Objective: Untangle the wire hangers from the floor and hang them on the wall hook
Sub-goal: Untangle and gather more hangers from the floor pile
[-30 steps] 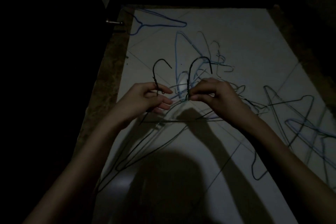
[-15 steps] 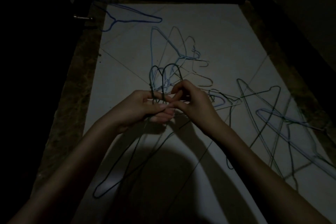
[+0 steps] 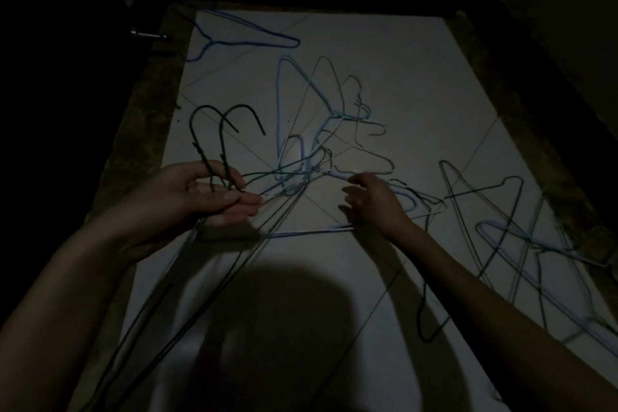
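My left hand [image 3: 197,201] grips the necks of two dark green wire hangers [image 3: 214,130], whose hooks stand up side by side above my fingers and whose bodies trail toward me. My right hand [image 3: 371,201] reaches low over the pale floor [image 3: 418,84], fingers loosely curled at the wires of a tangled pile of blue and white hangers [image 3: 321,144]; whether it holds a wire is unclear. More tangled green and blue hangers [image 3: 501,227] lie at the right. A lone blue hanger [image 3: 240,40] lies at the back left. No wall hook is visible.
The room is dim. A dark speckled border [image 3: 140,130] frames the pale floor on both sides. A metal door handle [image 3: 147,35] sticks out at the back left. My shadow falls across the near floor.
My right hand let go of its green hanger, which my left hand now holds with the other, and moved right to the floor pile. The two hooks moved left.
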`<act>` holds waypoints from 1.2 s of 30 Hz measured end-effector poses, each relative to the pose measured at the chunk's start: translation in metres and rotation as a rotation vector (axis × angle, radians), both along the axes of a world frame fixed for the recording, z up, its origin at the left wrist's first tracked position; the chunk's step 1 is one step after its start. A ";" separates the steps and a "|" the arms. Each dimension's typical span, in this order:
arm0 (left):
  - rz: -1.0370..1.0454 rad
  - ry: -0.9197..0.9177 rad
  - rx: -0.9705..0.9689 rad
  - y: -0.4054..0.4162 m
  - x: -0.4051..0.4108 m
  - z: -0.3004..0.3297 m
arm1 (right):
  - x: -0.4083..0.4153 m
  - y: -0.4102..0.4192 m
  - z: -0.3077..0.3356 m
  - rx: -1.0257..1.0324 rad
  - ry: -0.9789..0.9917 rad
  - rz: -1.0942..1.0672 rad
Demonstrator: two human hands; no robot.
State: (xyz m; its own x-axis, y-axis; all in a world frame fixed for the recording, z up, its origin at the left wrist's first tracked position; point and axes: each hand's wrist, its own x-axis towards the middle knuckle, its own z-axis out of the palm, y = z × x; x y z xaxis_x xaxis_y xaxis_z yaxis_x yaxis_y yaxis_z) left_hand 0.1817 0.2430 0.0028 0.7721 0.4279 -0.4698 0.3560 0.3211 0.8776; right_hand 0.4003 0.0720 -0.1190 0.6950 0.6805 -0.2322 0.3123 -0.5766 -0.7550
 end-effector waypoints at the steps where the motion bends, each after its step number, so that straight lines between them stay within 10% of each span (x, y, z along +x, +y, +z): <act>1: 0.008 -0.010 0.001 0.002 0.000 0.001 | 0.009 0.003 -0.003 -0.038 -0.079 0.017; 20: 0.164 -0.043 0.022 -0.006 0.019 -0.011 | 0.025 0.013 -0.032 -0.291 -0.245 0.100; 36: 0.189 -0.016 0.112 0.001 0.007 -0.005 | 0.011 -0.013 0.033 0.010 -0.506 0.082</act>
